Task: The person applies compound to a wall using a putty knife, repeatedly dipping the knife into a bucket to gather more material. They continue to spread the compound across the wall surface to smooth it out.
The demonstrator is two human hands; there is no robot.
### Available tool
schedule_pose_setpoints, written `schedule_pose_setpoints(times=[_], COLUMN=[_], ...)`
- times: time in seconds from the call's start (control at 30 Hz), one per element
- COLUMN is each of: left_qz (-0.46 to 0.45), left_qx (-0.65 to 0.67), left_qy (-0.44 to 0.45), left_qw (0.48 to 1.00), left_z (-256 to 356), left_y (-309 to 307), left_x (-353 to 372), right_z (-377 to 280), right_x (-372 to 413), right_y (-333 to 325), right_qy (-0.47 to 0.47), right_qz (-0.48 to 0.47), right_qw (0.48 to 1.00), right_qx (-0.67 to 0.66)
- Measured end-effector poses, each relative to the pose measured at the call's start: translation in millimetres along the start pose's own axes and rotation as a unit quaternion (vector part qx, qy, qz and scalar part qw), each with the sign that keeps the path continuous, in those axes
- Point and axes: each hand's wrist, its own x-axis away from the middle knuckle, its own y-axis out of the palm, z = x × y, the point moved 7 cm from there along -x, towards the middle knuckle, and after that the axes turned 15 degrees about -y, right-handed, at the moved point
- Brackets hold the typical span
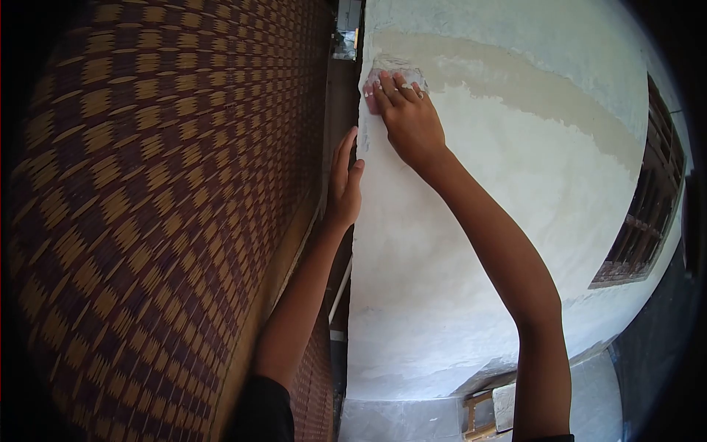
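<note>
High on the white wall (442,206), near its left edge, my right hand (409,110) presses a flat pinkish scraper (373,102) against the surface. White paste coats the scraper and spots my fingers, and a thick ridge of wet plaster (394,62) lies just above it. Lower and to the left, my left hand (345,184) rests at the wall's edge with its fingers stretched out, holding nothing. Whether its fingertips touch the edge is hard to tell. A beige unplastered band (530,85) curves across the upper wall beside smooth white plaster.
A woven brown and tan panel (162,199) fills the left side, with a narrow dark gap between it and the wall. On the right is a dark wooden window grille (644,199). A small wooden stool-like frame (482,416) stands below on grey floor.
</note>
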Motion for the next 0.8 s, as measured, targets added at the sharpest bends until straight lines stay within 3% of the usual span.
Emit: schedule_pose_setpoints(times=[0.33,0.43,0.57,0.63,0.67,0.8], left_qz=[-0.004,0.004,0.022,0.027,0.039,0.062], left_qx=[0.037,0.034,0.028,0.03,0.03,0.014], left_qy=[-0.023,-0.026,-0.019,-0.023,-0.012,-0.031], left_qw=[0.999,0.999,0.999,0.999,0.999,0.997], left_z=[-2,-3,1,-1,0,6], left_y=[0,-2,-3,-2,-2,-3], left_x=[-2,-2,-6,-7,-11,-19], right_z=[-8,-12,-24,-30,-26,16], right_x=[14,19,43,48,47,35], right_y=[-8,-6,-13,-36,-38,-67], right_qy=[-0.029,-0.021,-0.03,-0.04,-0.043,0.128], right_qz=[0.055,-0.022,-0.013,0.085,0.086,0.19], right_qw=[0.998,0.999,0.996,0.993,0.993,0.937], right_qx=[0.004,-0.027,-0.083,-0.072,-0.069,-0.262])
